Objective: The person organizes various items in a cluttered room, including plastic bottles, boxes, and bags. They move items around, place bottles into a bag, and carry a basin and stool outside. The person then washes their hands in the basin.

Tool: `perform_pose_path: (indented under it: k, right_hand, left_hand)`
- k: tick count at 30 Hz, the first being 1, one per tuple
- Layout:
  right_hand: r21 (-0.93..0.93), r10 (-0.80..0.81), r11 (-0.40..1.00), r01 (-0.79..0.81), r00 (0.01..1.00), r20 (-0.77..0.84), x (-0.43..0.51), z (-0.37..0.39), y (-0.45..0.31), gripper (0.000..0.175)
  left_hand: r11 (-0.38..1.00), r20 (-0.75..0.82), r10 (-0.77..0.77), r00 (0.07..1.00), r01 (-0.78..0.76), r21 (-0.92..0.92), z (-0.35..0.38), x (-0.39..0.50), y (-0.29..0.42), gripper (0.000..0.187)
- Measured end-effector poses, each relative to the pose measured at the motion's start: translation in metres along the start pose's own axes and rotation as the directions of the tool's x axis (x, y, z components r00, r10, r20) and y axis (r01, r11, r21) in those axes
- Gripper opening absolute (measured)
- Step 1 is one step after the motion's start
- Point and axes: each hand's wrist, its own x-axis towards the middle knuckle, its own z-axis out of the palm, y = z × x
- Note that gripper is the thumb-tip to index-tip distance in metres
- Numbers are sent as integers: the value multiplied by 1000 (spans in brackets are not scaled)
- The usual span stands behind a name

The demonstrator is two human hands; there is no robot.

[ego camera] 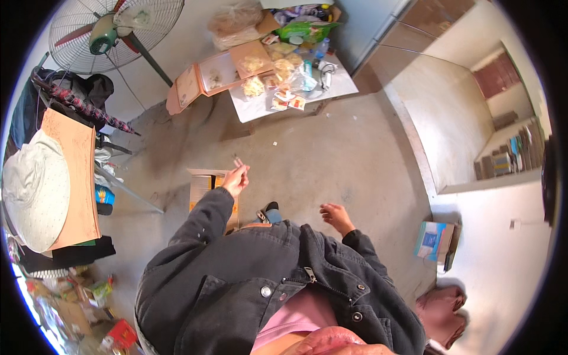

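My left hand (236, 180) is raised at the centre left, its fingers curled around a small slim object (238, 161). That object is blurred, with a dark tip, and I cannot tell what it is. Just below this hand, on the floor, is a cardboard box (202, 184) with yellow and dark parts, half covered by my sleeve. My right hand (337, 218) hangs over the bare concrete floor with loosely bent fingers and nothing visible in it. Between the hands a shoe (269, 209) shows below my dark jacket (230, 266).
Ahead stands a low table (250, 106) with food bags, a bottle and an opened carton. A pedestal fan (106, 37) is at the upper left. Leftward, a pale hat (37, 191) lies on cardboard (77, 177) near a folded umbrella (88, 106). A blue box (430, 239) sits by the right wall.
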Motion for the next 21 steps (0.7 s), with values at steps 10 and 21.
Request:
perform_pose_path:
  k: [10,21]
  right_hand:
    - [-355,-192,919,170,981,-26,302,-145,-170,13]
    - [-575,-315,814,80,893,-322,570,-67,-414,99]
  left_hand:
    - [991,-277,104,955,-122,-50,45,235,63,4]
    - [935,-615,9,789,-226,-275,60,388,72,12]
